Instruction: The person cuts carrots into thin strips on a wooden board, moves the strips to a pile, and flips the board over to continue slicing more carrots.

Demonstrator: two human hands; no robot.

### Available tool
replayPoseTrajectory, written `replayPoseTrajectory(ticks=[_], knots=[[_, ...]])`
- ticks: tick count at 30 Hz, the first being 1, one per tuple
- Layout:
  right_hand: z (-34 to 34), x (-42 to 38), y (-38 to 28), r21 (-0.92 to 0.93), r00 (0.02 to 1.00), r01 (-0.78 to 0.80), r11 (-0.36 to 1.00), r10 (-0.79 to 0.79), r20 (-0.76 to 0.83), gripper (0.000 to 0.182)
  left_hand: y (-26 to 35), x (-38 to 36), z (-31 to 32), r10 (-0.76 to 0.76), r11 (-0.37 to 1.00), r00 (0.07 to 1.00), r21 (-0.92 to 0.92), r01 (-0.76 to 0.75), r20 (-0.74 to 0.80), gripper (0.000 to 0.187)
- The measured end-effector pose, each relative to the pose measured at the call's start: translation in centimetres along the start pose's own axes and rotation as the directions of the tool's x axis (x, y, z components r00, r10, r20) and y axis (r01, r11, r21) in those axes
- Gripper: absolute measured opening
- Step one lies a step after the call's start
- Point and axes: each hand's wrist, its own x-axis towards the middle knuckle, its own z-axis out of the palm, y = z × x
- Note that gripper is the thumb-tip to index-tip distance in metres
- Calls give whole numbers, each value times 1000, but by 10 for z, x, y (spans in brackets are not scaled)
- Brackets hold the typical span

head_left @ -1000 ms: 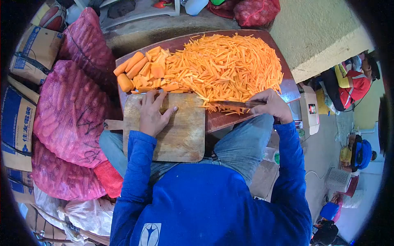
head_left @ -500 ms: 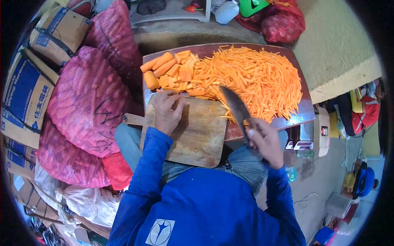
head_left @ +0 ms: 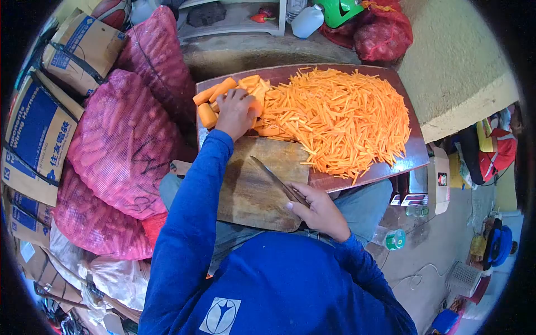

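Curling loosely over carrot pieces (head_left: 259, 92): left hand (head_left: 236, 113), hold unclear — right hand (head_left: 322, 213) clasping knife (head_left: 274, 180).

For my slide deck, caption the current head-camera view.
Left hand among chunky orange carrot pieces, right hand holding a long metal knife over a worn brown wooden cutting board.

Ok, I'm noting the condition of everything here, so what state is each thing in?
Left hand: on the carrot pieces, fingers bent
Right hand: closed around the knife handle
Knife: held, blade bare
Cutting board: stained, under the blade
Carrot pieces: peeled, thick
Carrot sticks: cut thin, heaped
Table: partly covered
Pink mesh sacks: filled, bulging
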Motion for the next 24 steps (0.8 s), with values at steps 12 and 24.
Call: replayPoseTrajectory(ticks=[12,24], knots=[[-14,-15,7,192,965,-222,956,243,-94,42,77,-62,-89,80,997,996,-5,-80,42,18],[-15,0,-13,-190,999,45,981,-42,21,43,139,-134,-98,-80,940,973,-309,145,214,38]])
